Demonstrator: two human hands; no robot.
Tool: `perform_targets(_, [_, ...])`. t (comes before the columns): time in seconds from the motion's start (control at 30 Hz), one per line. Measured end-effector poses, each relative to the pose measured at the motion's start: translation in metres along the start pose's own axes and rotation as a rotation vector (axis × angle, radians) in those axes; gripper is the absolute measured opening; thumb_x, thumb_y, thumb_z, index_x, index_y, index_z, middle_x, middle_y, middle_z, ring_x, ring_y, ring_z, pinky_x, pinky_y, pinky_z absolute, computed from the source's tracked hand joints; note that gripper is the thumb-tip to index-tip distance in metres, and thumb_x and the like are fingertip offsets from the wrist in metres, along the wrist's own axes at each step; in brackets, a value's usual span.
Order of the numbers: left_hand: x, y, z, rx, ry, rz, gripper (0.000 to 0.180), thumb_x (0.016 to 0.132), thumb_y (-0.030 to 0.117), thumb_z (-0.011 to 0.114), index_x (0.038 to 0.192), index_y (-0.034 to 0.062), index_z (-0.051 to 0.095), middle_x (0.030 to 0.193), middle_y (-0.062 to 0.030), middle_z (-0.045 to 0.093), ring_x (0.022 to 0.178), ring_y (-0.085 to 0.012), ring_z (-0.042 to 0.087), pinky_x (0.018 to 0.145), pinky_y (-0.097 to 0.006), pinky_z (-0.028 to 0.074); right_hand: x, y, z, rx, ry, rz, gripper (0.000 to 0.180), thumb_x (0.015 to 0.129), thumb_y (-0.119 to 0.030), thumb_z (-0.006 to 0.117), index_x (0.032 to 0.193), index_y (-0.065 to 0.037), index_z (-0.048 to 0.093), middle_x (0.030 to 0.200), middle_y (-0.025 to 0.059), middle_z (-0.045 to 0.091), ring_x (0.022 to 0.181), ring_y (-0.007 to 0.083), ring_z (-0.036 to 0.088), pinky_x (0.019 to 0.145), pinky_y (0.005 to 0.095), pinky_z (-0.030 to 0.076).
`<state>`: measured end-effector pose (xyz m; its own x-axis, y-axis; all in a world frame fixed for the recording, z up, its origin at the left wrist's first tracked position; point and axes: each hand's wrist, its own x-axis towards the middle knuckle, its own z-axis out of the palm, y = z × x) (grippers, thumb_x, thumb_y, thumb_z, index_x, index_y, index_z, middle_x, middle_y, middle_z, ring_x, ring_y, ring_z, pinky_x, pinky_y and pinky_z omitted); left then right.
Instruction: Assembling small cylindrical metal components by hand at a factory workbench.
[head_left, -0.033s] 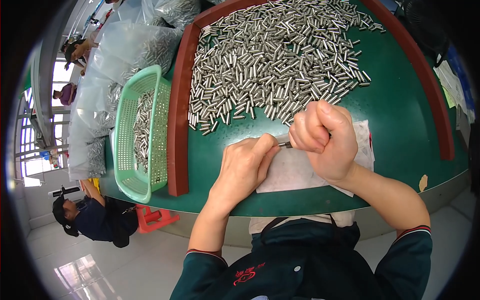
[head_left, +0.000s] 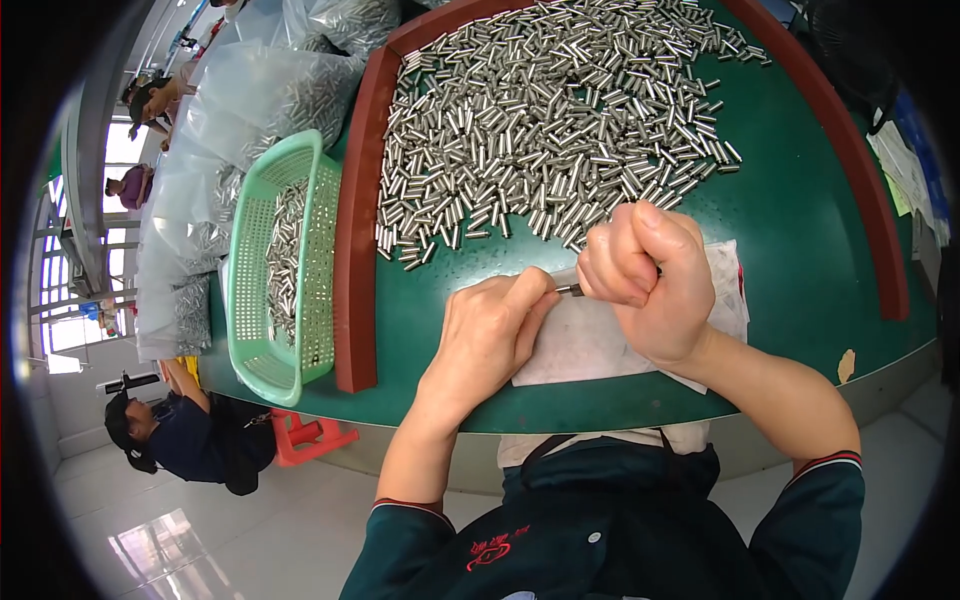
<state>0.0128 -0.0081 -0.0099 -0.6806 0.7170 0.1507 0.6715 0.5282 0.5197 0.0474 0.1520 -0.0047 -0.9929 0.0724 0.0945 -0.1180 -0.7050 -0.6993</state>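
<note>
My left hand (head_left: pixel 492 325) is closed above the near part of the green table, thumb and forefinger pinched at one end of a slim dark metal rod (head_left: pixel 569 290). The rod's other end runs into my right hand (head_left: pixel 655 280), which is curled into a fist around it. What else lies inside either grip is hidden by the fingers. Below both hands is a white cloth (head_left: pixel 600 345) with grey smudges. Just beyond them spreads a large heap of short shiny metal pins (head_left: pixel 540 130), its near edge close to my right knuckles.
Dark red wooden rails (head_left: pixel 358 250) border the heap. Left of them stands a light green plastic basket (head_left: pixel 262 345) part filled with pins. Clear plastic bags (head_left: pixel 235 95) of metal parts line the far left. A seated person (head_left: pixel 180 440) is beside a red stool (head_left: pixel 305 438).
</note>
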Motion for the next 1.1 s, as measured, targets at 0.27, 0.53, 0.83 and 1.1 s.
perform_targets(0.27, [0.001, 0.002, 0.001, -0.012, 0.038, 0.011, 0.014, 0.076, 0.006, 0.058, 0.071, 0.0032, 0.045, 0.053, -0.0117, 0.048, 0.05, -0.0297, 0.049, 0.045, -0.039, 0.037, -0.001, 0.003, 0.002, 0.005, -0.003, -0.001, 0.04, 0.088, -0.019, 0.036, 0.051, -0.008, 0.026, 0.047, -0.0023, 0.026, 0.044, 0.0068, 0.023, 0.042, 0.0233, 0.02])
perform_targets(0.53, [0.002, 0.001, 0.0, -0.059, 0.017, 0.028, 0.013, 0.075, 0.005, 0.057, 0.069, 0.0029, 0.046, 0.054, -0.0125, 0.049, 0.051, -0.0311, 0.05, 0.045, -0.039, 0.037, -0.004, 0.008, 0.008, -0.17, -0.025, -0.078, 0.037, 0.087, -0.016, 0.038, 0.052, -0.006, 0.028, 0.049, -0.003, 0.028, 0.048, 0.0051, 0.023, 0.043, 0.0233, 0.02])
perform_targets(0.83, [0.001, 0.002, 0.005, -0.083, 0.097, 0.027, 0.013, 0.076, 0.006, 0.059, 0.075, 0.0016, 0.047, 0.058, -0.0119, 0.054, 0.05, -0.0251, 0.054, 0.046, -0.034, 0.041, 0.001, 0.007, 0.004, -0.115, 0.025, -0.04, 0.037, 0.087, -0.019, 0.034, 0.052, -0.01, 0.027, 0.044, -0.0012, 0.026, 0.042, 0.008, 0.021, 0.042, 0.0243, 0.02])
perform_targets(1.1, [-0.002, -0.022, -0.016, -1.842, 0.025, -0.452, 0.01, 0.086, 0.014, 0.053, 0.081, 0.0067, 0.049, 0.075, -0.0057, 0.051, 0.053, -0.0039, 0.033, 0.048, -0.017, 0.028, -0.002, 0.002, -0.001, -0.037, -0.013, -0.003, 0.039, 0.088, -0.017, 0.035, 0.051, -0.008, 0.027, 0.047, -0.0014, 0.028, 0.043, 0.0066, 0.024, 0.042, 0.023, 0.02])
